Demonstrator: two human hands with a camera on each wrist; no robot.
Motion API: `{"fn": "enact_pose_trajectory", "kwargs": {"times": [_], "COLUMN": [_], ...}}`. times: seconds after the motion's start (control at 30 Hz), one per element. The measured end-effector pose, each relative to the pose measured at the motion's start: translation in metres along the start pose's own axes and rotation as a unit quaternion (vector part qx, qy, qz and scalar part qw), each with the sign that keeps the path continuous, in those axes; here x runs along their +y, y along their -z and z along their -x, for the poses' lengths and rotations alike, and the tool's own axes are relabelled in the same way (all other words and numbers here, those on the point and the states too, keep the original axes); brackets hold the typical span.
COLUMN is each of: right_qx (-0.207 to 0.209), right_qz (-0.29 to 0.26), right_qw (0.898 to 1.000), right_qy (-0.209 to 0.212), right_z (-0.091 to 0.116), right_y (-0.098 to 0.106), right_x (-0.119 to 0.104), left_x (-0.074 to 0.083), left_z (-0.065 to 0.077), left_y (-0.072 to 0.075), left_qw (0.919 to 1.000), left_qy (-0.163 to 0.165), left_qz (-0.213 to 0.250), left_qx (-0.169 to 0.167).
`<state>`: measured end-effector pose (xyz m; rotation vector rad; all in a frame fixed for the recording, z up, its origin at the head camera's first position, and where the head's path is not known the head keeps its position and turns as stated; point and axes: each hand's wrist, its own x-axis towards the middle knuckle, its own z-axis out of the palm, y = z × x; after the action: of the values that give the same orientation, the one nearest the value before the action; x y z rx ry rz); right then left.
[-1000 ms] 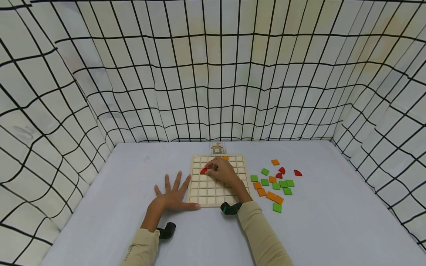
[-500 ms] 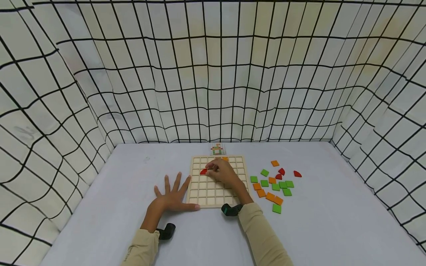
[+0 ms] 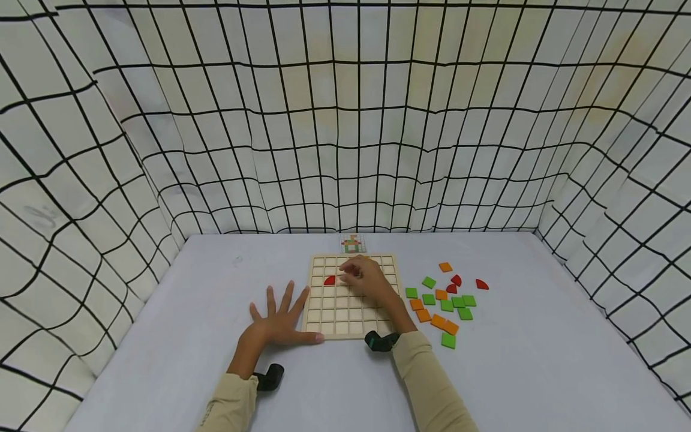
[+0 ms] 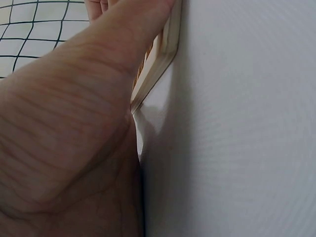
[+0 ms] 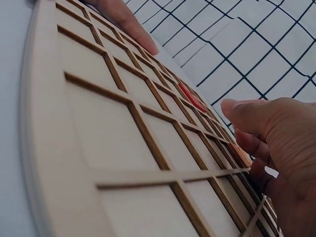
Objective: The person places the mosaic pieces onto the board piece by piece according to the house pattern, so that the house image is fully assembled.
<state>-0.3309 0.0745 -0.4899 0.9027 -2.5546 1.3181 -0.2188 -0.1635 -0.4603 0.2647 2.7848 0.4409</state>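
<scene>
A wooden grid board lies on the white table. My left hand rests palm down with spread fingers at its left side, the thumb at the near left corner. A red quarter-circle tile sits in a cell at the upper left of the board. Just right of that tile, my right hand hovers over the board, fingers loosely bent and holding nothing. In the right wrist view, the red tile lies apart from the fingertips, and an orange tile shows farther along the board, partly behind the hand.
Right of the board lie loose green tiles, orange tiles and red quarter-circle tiles. A small printed pattern card is beyond the board's far edge. Black netting over white walls surrounds the table.
My right hand has let go of the red quarter-circle tile and moved slightly right, away from it. The tile stays in its cell. My left hand has kept its place.
</scene>
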Motion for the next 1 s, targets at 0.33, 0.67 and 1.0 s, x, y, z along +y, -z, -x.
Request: {"fn": "enact_pose_trajectory", "kwargs": {"times": [0.33, 0.67, 1.0], "right_qx": [0.039, 0.082, 0.138], "right_qz": [-0.004, 0.019, 0.086], "right_qw": [0.999, 0.995, 0.980], "right_qy": [-0.010, -0.058, -0.114], "right_z": [0.011, 0.027, 0.047], "right_y": [0.025, 0.065, 0.106], "right_x": [0.010, 0.029, 0.051], "left_x": [-0.001, 0.000, 0.001], "left_z": [-0.001, -0.001, 0.001], "left_y": [0.000, -0.001, 0.001], "left_qw": [1.0000, 1.0000, 0.9999], "left_qy": [0.003, 0.002, 0.002], "left_qz": [-0.001, -0.001, 0.015], "left_qx": [0.001, 0.000, -0.004]}}
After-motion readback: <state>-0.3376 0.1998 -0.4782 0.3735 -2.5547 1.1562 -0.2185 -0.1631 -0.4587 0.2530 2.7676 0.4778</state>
